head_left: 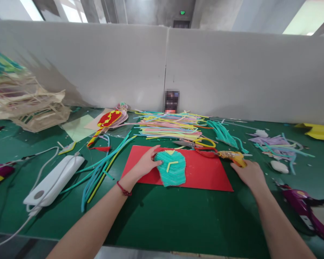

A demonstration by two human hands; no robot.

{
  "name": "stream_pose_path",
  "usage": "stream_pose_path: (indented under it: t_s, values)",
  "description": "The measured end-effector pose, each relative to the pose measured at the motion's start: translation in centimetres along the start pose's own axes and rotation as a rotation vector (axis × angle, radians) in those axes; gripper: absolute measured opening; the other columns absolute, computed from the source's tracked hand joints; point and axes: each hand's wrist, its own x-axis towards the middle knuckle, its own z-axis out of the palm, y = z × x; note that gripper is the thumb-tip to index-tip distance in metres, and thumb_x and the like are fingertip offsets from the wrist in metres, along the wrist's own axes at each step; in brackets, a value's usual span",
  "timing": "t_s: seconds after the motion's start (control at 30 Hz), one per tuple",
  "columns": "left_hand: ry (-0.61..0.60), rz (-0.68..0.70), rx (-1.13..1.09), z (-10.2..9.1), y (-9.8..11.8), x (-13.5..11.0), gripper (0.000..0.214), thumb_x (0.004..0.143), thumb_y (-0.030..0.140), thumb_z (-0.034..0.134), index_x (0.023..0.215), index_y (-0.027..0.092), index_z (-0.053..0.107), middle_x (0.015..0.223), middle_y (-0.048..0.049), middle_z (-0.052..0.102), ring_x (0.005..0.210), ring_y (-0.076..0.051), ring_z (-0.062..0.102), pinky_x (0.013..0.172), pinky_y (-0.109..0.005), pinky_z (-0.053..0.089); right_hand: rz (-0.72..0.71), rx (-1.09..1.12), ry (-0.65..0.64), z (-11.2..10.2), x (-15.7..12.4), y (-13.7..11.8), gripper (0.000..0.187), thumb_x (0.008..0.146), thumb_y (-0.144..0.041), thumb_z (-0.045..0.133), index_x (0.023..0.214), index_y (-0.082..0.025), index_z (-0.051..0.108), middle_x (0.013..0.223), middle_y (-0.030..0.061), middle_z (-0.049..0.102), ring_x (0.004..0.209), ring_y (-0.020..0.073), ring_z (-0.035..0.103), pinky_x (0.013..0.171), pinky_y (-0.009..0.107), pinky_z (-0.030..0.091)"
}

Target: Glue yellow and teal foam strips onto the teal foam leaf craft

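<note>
Left hand: left hand (145,162) is resting half open, thumb and fingers parted, touching the left edge of the teal chenille-stem piece (175,176); not closing round it.
Right hand: right hand (250,174) is gripping the handle of a yellow-orange glue gun (230,155), nozzle pointing left, fingers curled in.
Teal piece: lying on the red card (205,172), left of its middle; carrying a bent yellow strip (173,163).
Step, judged: left hand seems to be steadying the piece while the right is handling the glue gun.
Next move, judged: calling for a firm hold on the gun, nozzle kept off the left fingers and clear of the scissors.
Scissors: red-handled scissors (205,153) are lying near the nozzle, yellow-handled scissors (205,143) just behind, handles crowding together.
Stems: pastel stem pile (170,131) is lying behind the card; teal stem bundle (224,136) is lying to its right.
Right edge: magenta corded tool (299,201) is lying beside the right forearm, cut off by the frame.
Hard to make out: phone (172,101) is leaning on the panel (226,68), screen pixelated; right fingertips are hiding under the gun, so trigger contact cannot be told; underside of the piece is not showing.
</note>
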Motion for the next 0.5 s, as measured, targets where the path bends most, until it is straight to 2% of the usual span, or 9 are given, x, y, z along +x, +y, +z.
stream_pose_path:
  t_s: [0.1, 0.2, 0.27, 0.3, 0.33, 0.37, 0.43, 0.5]
  values:
    - [-0.019, -0.002, -0.029, 0.1, 0.3, -0.2, 0.08, 0.067, 0.027, 0.075, 0.138, 0.019, 0.039, 0.142, -0.0167, 0.044, 0.127, -0.032, 0.044, 0.1, -0.046, 0.041, 0.06, -0.041, -0.015, -0.4, -0.3, -0.2, 0.059, 0.075, -0.063, 0.045, 0.094, -0.011, 0.065, 0.096, 0.0255, 0.059, 0.101, 0.0432, 0.056, 0.074, 0.05, 0.045]
    - [-0.061, -0.017, -0.03, 0.4, 0.9, -0.6, 0.07, 0.069, 0.024, 0.073, 0.133, 0.018, 0.046, 0.137, -0.016, 0.05, 0.123, -0.03, 0.049, 0.097, -0.045, 0.044, 0.066, -0.007, 0.096, -1.7, -1.3, -1.4, 0.065, 0.068, -0.074, 0.048, 0.091, -0.016, 0.066, 0.099, 0.0242, 0.057, 0.099, 0.0473, 0.053, 0.075, 0.061, 0.042]
    - [-0.089, -0.026, -0.014, 0.8, 1.2, -1.0, 0.063, 0.07, 0.019, 0.07, 0.13, 0.017, 0.049, 0.134, -0.0142, 0.054, 0.119, -0.028, 0.053, 0.096, -0.044, 0.045, -0.074, 0.16, 0.237, -2.7, -2.3, -3.2, 0.06, 0.071, -0.069, 0.049, 0.091, -0.016, 0.066, 0.1, 0.0229, 0.057, 0.098, 0.0449, 0.053, 0.077, 0.062, 0.041]
    - [-0.091, -0.026, 0.004, 1.0, 1.3, -1.1, 0.062, 0.07, 0.017, 0.068, 0.129, 0.017, 0.05, 0.133, -0.0133, 0.055, 0.118, -0.028, 0.054, 0.097, -0.044, 0.045, -0.139, 0.207, 0.236, -3.0, -2.9, -4.4, 0.054, 0.073, -0.066, 0.049, 0.089, -0.017, 0.066, 0.096, 0.0188, 0.058, 0.097, 0.039, 0.055, 0.079, 0.056, 0.044]
    - [-0.08, -0.019, 0.031, 1.1, 1.3, -1.3, 0.062, 0.069, 0.014, 0.067, 0.128, 0.017, 0.051, 0.132, -0.0126, 0.056, 0.118, -0.027, 0.054, 0.097, -0.044, 0.044, -0.223, 0.262, 0.199, -3.2, -3.6, -5.7, 0.048, 0.074, -0.063, 0.048, 0.086, -0.02, 0.066, 0.092, 0.0134, 0.061, 0.093, 0.0324, 0.058, 0.079, 0.048, 0.047]
    - [-0.062, -0.009, 0.068, 1.1, 1.3, -1.4, 0.063, 0.068, 0.012, 0.066, 0.128, 0.018, 0.051, 0.132, -0.0121, 0.056, 0.118, -0.027, 0.054, 0.098, -0.044, 0.044, -0.337, 0.394, 0.102, -3.3, -4.3, -7.2, 0.042, 0.075, -0.058, 0.051, 0.083, -0.02, 0.066, 0.09, 0.0111, 0.062, 0.088, 0.0286, 0.059, 0.076, 0.044, 0.048]
    - [-0.026, 0.011, 0.161, 1.0, 1.2, -1.5, 0.066, 0.067, 0.01, 0.065, 0.131, 0.018, 0.05, 0.132, -0.0117, 0.056, 0.118, -0.027, 0.054, 0.099, -0.044, 0.043, -0.504, 0.568, -0.172, -3.2, -5.7, -10.1, 0.031, 0.076, -0.05, 0.056, 0.081, -0.021, 0.066, 0.089, 0.0069, 0.064, 0.082, 0.0223, 0.06, 0.074, 0.038, 0.049]
    - [-0.025, 0.033, 0.25, 0.6, 1.2, -1.6, 0.067, 0.068, 0.009, 0.064, 0.132, 0.019, 0.048, 0.13, -0.0114, 0.058, 0.117, -0.027, 0.056, 0.098, -0.043, 0.043, -0.616, 0.625, -0.378, -2.7, -6.9, -12.7, 0.021, 0.078, -0.041, 0.059, 0.085, -0.023, 0.065, 0.09, 0.0044, 0.064, 0.082, 0.0189, 0.06, 0.074, 0.033, 0.048]
